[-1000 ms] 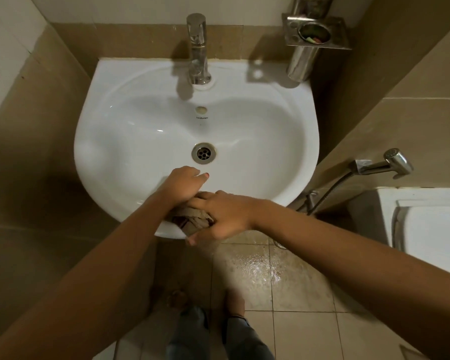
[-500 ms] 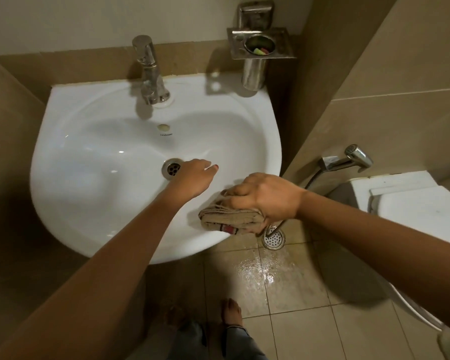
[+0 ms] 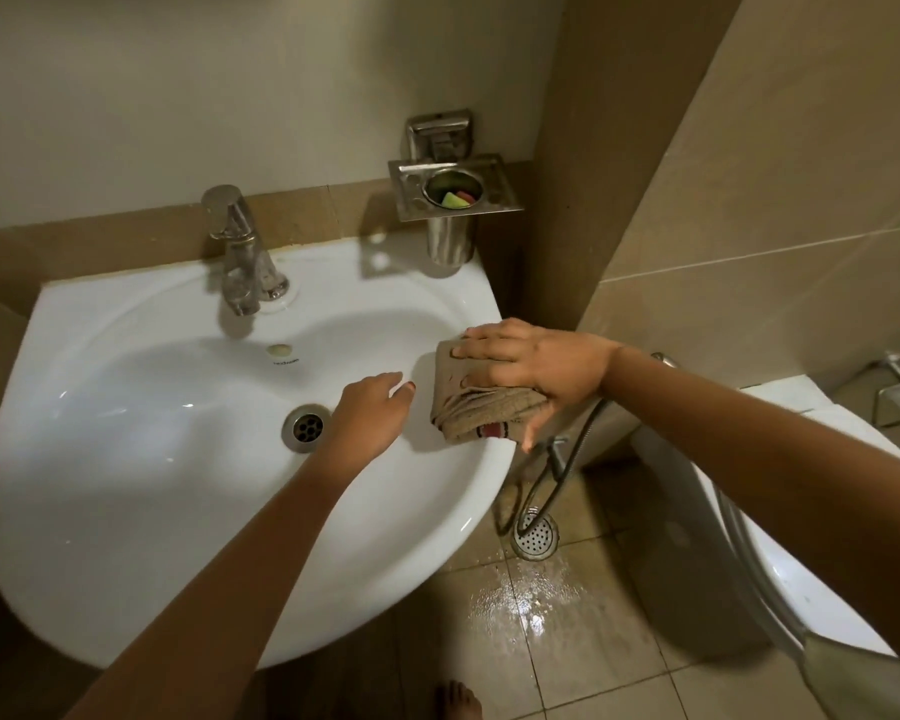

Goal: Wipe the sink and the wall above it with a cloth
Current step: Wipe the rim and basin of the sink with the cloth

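There is one white sink (image 3: 126, 511), one cloth (image 3: 481, 410), one tap (image 3: 242, 262), one round drain (image 3: 306, 427) in the bowl, and one steel holder (image 3: 455, 192) on the wall (image 3: 178, 96); two bare hands are in view. The holder is behind the right back corner of the sink, and its round cup contains a few small pieces, one green and one reddish; what they are I cannot tell. The bowl of the sink contains no object except the left hand (image 3: 367, 418), which hovers or rests just right of the drain with the fingers loosely bent and nothing in it. The cloth is brown, folded into a thick pad, and lies on the right rim of the sink, partly over the inner slope. Its long axis runs along the rim, from the back of the sink toward the front, and the front end shows a dark red stripe. The right hand (image 3: 536, 368) lies flat on top of the cloth, fingers spread and pointing toward the tap, thumb hanging past the outer edge of the sink; it presses the cloth down more than it closes around it. On the floor to the right of the sink there is one round floor drain (image 3: 535, 532), and beside it wet tiles (image 3: 531, 605) shine.
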`<action>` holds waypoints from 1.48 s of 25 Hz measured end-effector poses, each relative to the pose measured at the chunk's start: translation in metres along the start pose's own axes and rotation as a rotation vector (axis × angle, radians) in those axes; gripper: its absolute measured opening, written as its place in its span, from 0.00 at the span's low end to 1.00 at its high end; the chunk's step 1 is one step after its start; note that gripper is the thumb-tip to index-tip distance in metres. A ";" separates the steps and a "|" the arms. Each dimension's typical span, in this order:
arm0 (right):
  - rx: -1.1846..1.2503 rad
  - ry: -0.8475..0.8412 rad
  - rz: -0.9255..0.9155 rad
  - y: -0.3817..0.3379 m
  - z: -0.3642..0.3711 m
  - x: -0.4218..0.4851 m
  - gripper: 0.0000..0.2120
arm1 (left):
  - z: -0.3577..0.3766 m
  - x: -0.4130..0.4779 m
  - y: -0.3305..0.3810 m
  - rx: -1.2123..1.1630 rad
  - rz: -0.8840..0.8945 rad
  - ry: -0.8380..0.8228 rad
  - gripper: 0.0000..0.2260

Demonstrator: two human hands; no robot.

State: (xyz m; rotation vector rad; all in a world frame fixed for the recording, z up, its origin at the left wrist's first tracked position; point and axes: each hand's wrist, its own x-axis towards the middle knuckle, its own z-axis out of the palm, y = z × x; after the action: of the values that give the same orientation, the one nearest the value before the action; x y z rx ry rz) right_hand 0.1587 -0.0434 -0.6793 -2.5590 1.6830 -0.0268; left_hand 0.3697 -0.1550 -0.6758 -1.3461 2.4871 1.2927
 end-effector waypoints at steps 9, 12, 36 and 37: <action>0.057 0.057 0.774 -0.063 0.012 0.042 0.34 | -0.002 0.005 0.023 -0.058 0.070 0.073 0.15; -0.061 0.059 0.809 -0.047 0.018 0.073 0.38 | -0.009 0.009 0.024 -0.073 0.113 0.119 0.16; -0.148 0.374 0.633 -0.096 0.063 0.241 0.32 | -0.102 0.006 -0.118 0.180 0.155 0.374 0.24; -0.160 0.369 0.634 -0.100 0.061 0.244 0.31 | -0.109 0.006 -0.119 0.189 0.154 0.377 0.24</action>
State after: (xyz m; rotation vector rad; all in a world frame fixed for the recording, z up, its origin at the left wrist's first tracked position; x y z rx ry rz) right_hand 0.3508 -0.2246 -0.7400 -2.0798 2.6563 -0.3540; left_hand 0.4866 -0.2663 -0.6846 -1.4939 2.9225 0.8566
